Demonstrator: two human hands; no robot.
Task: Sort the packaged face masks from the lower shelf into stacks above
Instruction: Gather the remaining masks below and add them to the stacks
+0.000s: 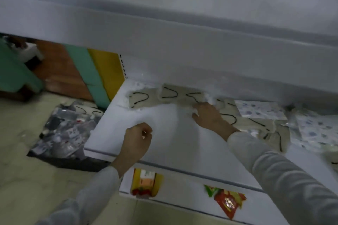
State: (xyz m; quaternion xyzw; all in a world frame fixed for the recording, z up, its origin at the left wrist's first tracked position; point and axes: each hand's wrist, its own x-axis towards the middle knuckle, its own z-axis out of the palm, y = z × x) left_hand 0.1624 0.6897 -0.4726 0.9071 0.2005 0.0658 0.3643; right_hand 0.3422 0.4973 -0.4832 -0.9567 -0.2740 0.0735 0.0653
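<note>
1. Beige packaged masks [172, 95], black ear loops, lie at the back of the shelf [146, 133] — my right hand [208, 117] rests on them; I can't tell its grip.
2. My left hand [138, 135] is fisted, empty; dotted packets [259, 110] lie right.

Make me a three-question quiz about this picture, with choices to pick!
1. Where is the right hand?
A. on the floor
B. on the beige packaged masks
C. on the red snack packet

2. What colour are the beige masks' ear loops?
A. black
B. red
C. white

3. How are the fingers of the left hand?
A. spread flat
B. curled into a fist
C. holding a box

Answers: 1 B, it touches masks at the back of the white shelf; 2 A, dark curves show on each packet; 3 B, they fold in above the shelf.
</note>
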